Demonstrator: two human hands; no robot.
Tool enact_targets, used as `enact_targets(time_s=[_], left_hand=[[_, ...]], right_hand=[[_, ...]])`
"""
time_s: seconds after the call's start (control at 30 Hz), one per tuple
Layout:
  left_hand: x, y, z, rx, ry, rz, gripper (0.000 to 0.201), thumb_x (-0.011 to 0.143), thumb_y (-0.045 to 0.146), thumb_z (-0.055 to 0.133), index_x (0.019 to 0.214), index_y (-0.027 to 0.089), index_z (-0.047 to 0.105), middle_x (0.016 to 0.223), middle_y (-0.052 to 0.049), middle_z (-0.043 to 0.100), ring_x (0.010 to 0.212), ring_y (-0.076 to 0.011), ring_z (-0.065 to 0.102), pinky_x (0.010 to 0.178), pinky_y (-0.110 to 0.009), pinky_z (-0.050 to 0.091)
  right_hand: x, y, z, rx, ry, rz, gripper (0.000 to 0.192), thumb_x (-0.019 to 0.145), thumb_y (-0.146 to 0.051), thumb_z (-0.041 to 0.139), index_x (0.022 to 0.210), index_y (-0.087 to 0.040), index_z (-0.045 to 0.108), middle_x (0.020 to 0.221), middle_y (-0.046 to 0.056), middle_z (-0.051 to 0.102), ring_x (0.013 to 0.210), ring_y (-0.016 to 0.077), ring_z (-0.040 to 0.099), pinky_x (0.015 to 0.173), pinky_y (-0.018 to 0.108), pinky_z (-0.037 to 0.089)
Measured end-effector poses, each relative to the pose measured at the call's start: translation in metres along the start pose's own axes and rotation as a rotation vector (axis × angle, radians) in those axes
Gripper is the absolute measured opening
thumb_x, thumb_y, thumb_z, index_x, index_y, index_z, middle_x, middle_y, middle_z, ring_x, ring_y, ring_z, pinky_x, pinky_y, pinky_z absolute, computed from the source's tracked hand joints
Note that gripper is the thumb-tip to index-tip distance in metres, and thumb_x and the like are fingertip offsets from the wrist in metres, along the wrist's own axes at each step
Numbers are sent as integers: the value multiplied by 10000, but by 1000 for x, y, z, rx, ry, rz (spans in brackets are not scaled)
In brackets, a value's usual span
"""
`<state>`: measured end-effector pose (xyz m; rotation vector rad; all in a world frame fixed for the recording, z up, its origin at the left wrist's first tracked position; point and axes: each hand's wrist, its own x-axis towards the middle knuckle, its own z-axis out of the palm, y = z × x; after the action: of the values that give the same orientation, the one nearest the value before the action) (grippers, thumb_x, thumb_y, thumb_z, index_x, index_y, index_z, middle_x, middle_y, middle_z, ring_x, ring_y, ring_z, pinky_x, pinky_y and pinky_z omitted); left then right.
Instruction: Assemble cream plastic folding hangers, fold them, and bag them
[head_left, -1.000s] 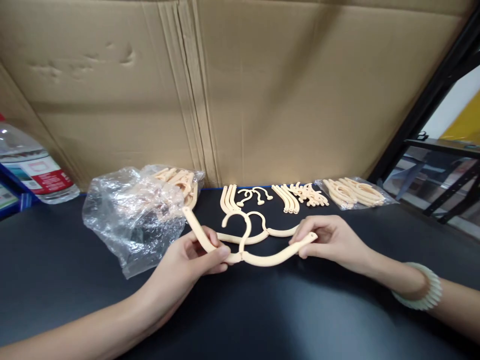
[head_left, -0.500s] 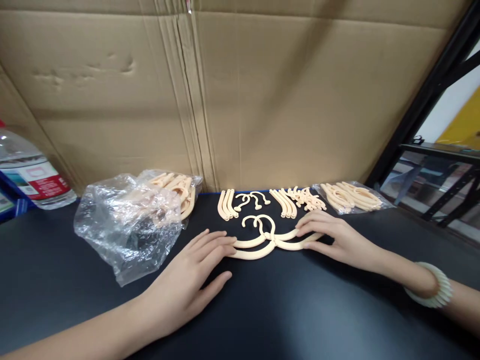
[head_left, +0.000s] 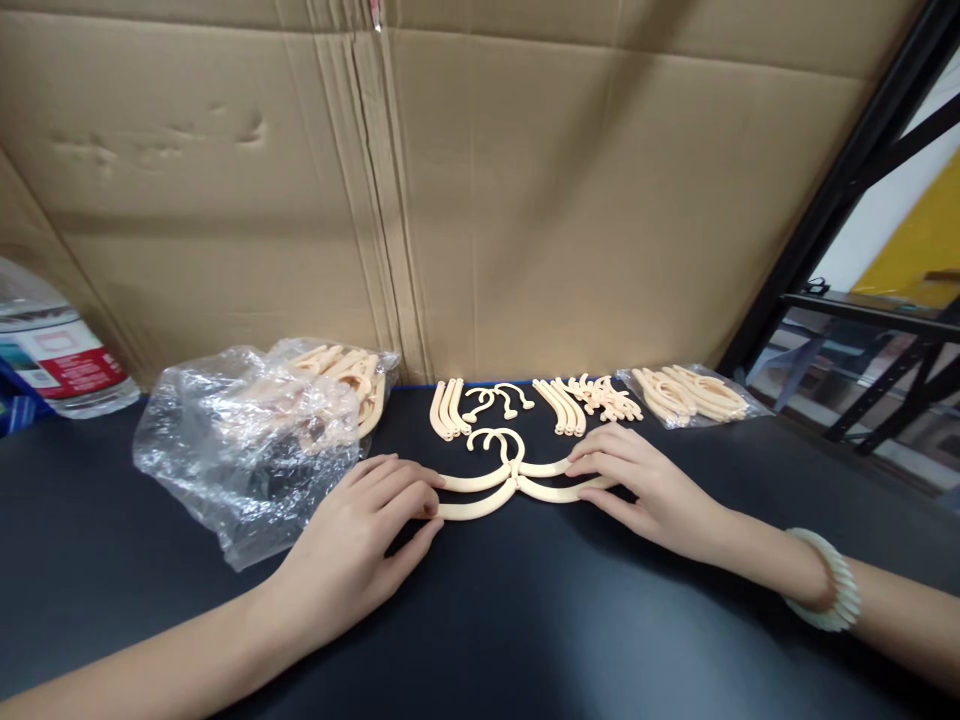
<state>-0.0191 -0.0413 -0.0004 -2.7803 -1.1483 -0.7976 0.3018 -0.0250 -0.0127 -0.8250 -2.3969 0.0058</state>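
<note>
While the near hanger (head_left: pixel 480 509) and far hanger (head_left: pixel 471 485) lay close together on the black table (head_left: pixel 480 630), left hand (head_left: pixel 367 535) and right hand (head_left: pixel 649 485) grasped their opposite ends by the fingertips, probably keeping the pair aligned, loose hooks (head_left: pixel 509 411) ranged beyond.

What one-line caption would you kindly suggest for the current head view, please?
Left hand and right hand touch two cream hangers on a black table.
</note>
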Motion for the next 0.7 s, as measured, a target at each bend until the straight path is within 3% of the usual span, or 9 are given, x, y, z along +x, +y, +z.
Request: enact_targets(time_s=[0.13,0.27,0.37,0.43,0.5,0.57,0.63,0.7], left_hand=[[-6,8,-4,39,73,63,140,848,145,535,853,247,631,1021,-27,726,1010,-234,639,1020,-440,376],[-17,8,-20,214,259,30,239,817,161,589,1003,310,608,1207,-15,667,1165,-302,564,1083,-524,309],[-26,-16,-36,376,445,-63,598,722,312,708,1256,375,446,1469,-8,401,1378,-409,304,1147,-598,216],[-32,-40,-44,438,463,-182,848,687,373,732,1398,325,273,1542,-59,237,1424,-454,152,1176,-621,136],[-41,-62,-47,351,359,-320,909,687,397,712,1439,274,218,1503,-121,308,1409,-484,177,1145,-658,184],[-48,-74,-52,198,311,-410,816,689,443,688,1401,295,316,1347,-107,516,1276,-480,433,1028,-649,384],[-52,-74,-59,96,276,-448,710,692,499,667,1334,307,433,1173,-70,642,1185,-434,536,952,-582,471],[-47,-67,-70,68,230,-442,660,716,550,622,1309,297,480,1119,-67,672,1172,-408,549,942,-550,471]], right_hand=[[1,-3,2,25,-9,0,164,917,-187,536,1065,-211,603,1022,79,660,1016,220,572,864,400,484],[0,-6,-1,37,12,18,152,909,-159,536,1037,-214,597,1015,72,658,1016,222,562,874,409,471],[-1,-6,-5,46,64,40,153,904,-144,534,1018,-224,596,982,63,656,990,219,564,878,416,462],[0,-5,-6,68,96,64,149,904,-145,530,1007,-226,602,955,61,648,958,214,568,865,412,464],[1,-4,-6,95,112,79,149,907,-151,523,997,-228,613,941,62,641,938,212,570,846,407,472],[1,-4,-5,110,110,86,153,908,-158,517,991,-232,622,939,65,640,930,216,573,829,406,480],[1,-4,-5,112,107,89,156,907,-160,515,988,-233,626,935,66,644,925,219,576,818,405,487],[0,-3,-6,110,114,95,156,903,-159,520,984,-233,631,930,66,647,921,220,582,815,403,492]])
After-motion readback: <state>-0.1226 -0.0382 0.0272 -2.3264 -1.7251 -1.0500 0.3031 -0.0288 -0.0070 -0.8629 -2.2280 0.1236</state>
